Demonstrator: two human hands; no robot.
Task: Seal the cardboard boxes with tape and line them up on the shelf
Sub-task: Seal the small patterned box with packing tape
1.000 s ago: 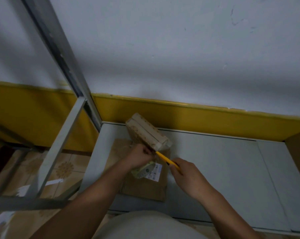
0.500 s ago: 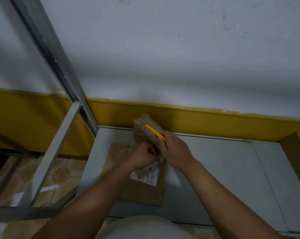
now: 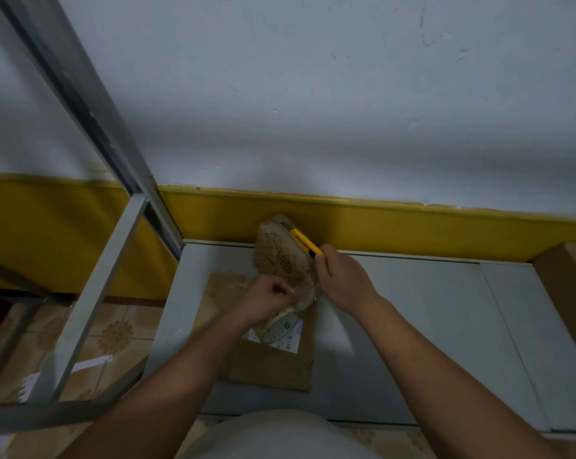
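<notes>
Right hand (image 3: pixel 342 279) grips knife (image 3: pixel 304 244), laid along the tilted box (image 3: pixel 280 260) just beyond its knuckles. Left hand (image 3: pixel 270 298) pinches tape (image 3: pixel 305 294) beside it. Shelf (image 3: pixel 412 309) beneath both.

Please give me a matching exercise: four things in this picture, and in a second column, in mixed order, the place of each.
1. utility knife
2. small patterned box
3. flat cardboard box
4. large brown box

A. at the shelf's right end
B. in the right hand
C. flat on the shelf, white label on top
D. tilted up before the yellow wall band

Pairs: 1-B, 2-D, 3-C, 4-A
</notes>
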